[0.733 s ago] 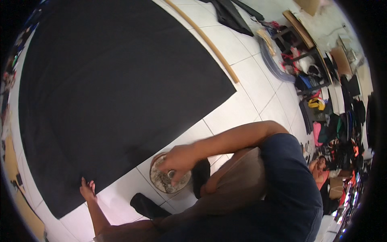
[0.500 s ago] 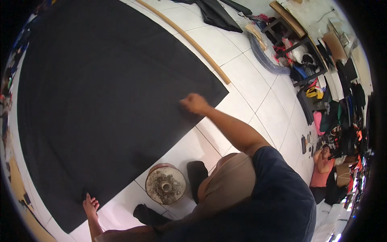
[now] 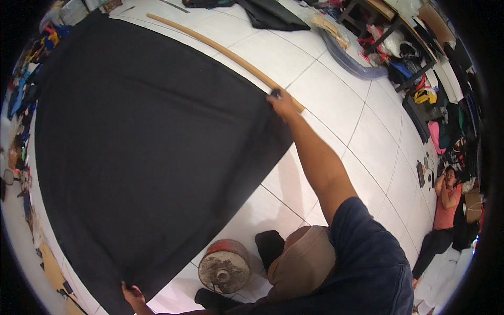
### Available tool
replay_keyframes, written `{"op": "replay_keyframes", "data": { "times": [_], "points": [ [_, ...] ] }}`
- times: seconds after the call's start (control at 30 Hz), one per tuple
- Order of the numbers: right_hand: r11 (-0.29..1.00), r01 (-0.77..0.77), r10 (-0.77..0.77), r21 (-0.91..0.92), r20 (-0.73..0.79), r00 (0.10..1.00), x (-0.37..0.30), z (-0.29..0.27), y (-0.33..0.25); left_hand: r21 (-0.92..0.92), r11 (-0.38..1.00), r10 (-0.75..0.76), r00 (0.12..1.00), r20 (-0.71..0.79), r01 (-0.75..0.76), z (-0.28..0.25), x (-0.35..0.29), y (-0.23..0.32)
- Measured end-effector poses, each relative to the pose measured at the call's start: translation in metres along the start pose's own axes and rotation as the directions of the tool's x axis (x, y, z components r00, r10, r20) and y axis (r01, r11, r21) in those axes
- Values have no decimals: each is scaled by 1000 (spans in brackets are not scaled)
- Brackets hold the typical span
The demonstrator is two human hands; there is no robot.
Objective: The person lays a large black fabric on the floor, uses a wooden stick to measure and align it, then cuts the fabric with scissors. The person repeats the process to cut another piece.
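A large black fabric (image 3: 142, 152) lies spread on the white tiled floor. My right hand (image 3: 282, 103) is stretched far forward and pinches the fabric's far right corner, beside a long wooden stick (image 3: 220, 50). My left hand (image 3: 132, 295) rests on the fabric's near corner at the lower edge of the view; how it grips is too small to make out. A rusty round weight (image 3: 224, 266) stands on the tiles just off the fabric's near edge, close to my knees.
Another person (image 3: 445, 205) sits on the floor at the right. Piles of coloured cloth, bags and furniture (image 3: 420, 79) crowd the right side. Dark garments (image 3: 268, 13) lie at the top. Small clutter lines the left rim (image 3: 23, 105).
My right hand left the round weight, went to the fabric's right edge, then reached further out to its far corner. My left hand stayed on the near corner.
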State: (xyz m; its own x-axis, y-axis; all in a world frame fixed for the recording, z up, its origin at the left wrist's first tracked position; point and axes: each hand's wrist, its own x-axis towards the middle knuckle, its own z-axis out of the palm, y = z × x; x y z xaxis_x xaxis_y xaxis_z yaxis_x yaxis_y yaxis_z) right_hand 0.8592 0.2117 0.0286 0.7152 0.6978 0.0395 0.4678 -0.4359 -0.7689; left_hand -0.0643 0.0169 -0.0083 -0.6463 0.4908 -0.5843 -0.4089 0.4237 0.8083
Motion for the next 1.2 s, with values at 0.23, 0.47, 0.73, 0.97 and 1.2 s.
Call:
{"op": "replay_keyframes", "data": {
  "times": [0.23, 0.47, 0.73, 0.97, 1.2],
  "points": [
    [950, 112, -80, 290, -119, 990, 24, -72, -95, -78, 988, 139, 985, 98, -131, -21, -47, 22],
    [946, -317, 318, 65, 2, 948, -31, -49, 118, 281, 958, -71, 995, 73, 47, -25, -4, -50],
    [879, -396, 406, -265, -19, 914, -41, -48, 119, 330, 943, -28, 999, -21, 34, -44, -19, -72],
    [861, -372, 367, -347, -84, 926, -38, -56, 145, 220, 974, -69, 997, 37, 59, -46, -18, -85],
    [904, -409, 414, -122, 20, 910, -38, -68, 164, 69, 997, -44, 999, 19, 42, -37, -27, -95]
  ]
}}
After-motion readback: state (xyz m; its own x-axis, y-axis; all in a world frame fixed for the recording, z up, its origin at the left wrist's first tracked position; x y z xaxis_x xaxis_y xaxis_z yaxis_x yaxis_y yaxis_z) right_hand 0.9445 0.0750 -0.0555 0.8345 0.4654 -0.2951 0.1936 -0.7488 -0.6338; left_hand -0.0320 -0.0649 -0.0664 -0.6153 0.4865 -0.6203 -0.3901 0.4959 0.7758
